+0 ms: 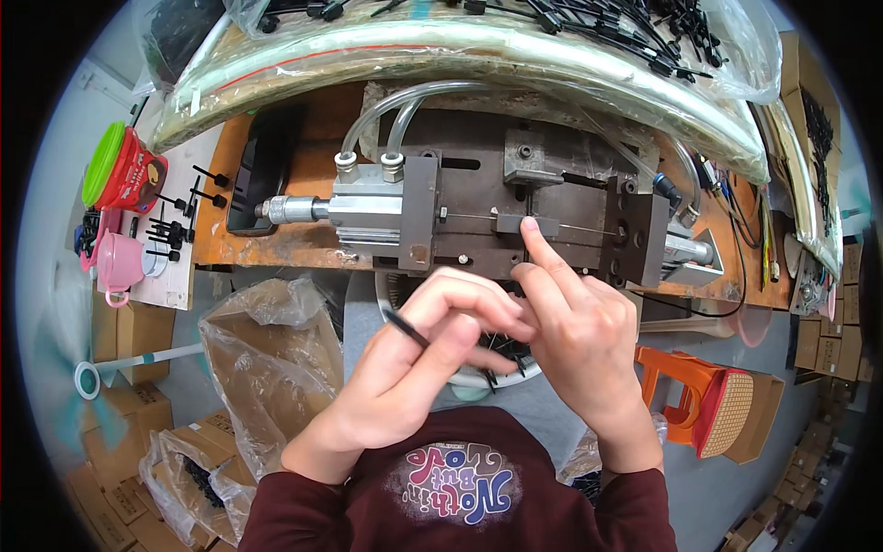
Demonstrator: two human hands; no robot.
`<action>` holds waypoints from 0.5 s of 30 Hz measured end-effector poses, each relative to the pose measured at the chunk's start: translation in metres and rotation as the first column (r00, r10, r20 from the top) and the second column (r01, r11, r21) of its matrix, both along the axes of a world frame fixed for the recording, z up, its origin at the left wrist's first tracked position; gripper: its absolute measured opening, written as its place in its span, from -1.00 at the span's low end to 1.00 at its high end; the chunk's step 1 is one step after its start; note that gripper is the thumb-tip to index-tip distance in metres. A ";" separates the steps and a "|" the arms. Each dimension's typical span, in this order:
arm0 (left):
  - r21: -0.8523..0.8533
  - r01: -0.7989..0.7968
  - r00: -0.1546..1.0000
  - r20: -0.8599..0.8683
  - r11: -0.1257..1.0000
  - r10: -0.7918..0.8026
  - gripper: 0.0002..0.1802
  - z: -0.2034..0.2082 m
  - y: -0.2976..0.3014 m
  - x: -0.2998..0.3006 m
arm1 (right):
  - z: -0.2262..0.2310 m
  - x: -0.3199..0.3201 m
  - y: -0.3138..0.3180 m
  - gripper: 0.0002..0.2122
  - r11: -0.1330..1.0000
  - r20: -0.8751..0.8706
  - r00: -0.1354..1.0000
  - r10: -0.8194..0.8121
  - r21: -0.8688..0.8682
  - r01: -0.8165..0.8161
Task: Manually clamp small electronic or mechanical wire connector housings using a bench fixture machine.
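A dark metal fixture (478, 244) stands on the bench ahead of me. In its middle sits a small grey block (511, 224), with a thin wire (581, 229) running out sideways. My right hand (589, 336) reaches the block, its index fingertip pressing there. A slim black rod (526, 248) runs from the block toward that hand's thumb and seems pinched. My left hand (400, 368) is curled beside it, fingers touching or nearly touching the right hand. Across its palm lies another slim black rod (403, 326), tucked behind the thumb.
Silver air cylinders (368, 212) with clear hoses (405, 89) flank the fixture. A phone (267, 166) lies at left, near loose black parts (166, 233) and a pink cup (120, 262). Above hangs a plastic-covered shelf (460, 51). An orange stool (667, 391) stands at right.
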State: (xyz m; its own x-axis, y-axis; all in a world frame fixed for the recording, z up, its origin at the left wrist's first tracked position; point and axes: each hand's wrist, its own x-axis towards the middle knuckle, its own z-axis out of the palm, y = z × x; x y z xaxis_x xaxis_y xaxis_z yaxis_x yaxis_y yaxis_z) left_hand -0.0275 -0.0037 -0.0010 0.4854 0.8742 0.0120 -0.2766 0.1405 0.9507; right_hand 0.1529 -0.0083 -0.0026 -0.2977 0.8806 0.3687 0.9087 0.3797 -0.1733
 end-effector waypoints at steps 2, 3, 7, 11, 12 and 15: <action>-0.187 0.082 0.988 0.143 0.979 -0.056 -0.77 0.006 0.000 -0.010 | -0.001 0.001 -0.001 -0.78 1.000 0.012 1.000 -0.012 -0.010 0.012; -0.272 0.132 0.973 0.218 0.953 -0.073 -0.78 0.007 0.000 -0.016 | 0.001 0.002 0.000 -0.77 1.000 0.010 1.000 0.007 -0.023 -0.007; -0.177 0.038 0.998 0.065 0.983 -0.027 -0.78 -0.006 0.003 -0.022 | 0.021 0.014 0.011 -0.68 0.983 -0.127 0.985 0.114 -0.128 -0.130; -0.146 -0.007 0.993 0.114 0.989 0.024 -0.29 0.011 -0.005 -0.012 | 0.062 0.032 0.050 -0.63 0.993 -0.266 0.959 0.099 0.082 -0.080; -0.142 0.020 0.982 0.189 0.990 0.007 -0.26 0.007 -0.006 -0.014 | 0.076 0.041 0.061 -0.65 0.987 -0.175 0.984 0.021 0.159 0.008; 0.211 0.004 0.992 -0.124 0.977 0.023 -0.37 0.013 -0.002 -0.016 | 0.097 0.070 0.112 -0.69 0.907 0.061 0.998 -0.031 0.422 0.002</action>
State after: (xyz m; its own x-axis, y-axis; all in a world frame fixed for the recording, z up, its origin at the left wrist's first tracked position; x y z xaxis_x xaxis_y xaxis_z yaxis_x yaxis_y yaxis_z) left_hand -0.0431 -0.0056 0.0122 0.4861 0.8633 0.1358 -0.1537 -0.0685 0.9857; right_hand 0.2226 0.1041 0.0948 -0.3201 0.6526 0.6868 0.9193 0.3891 0.0587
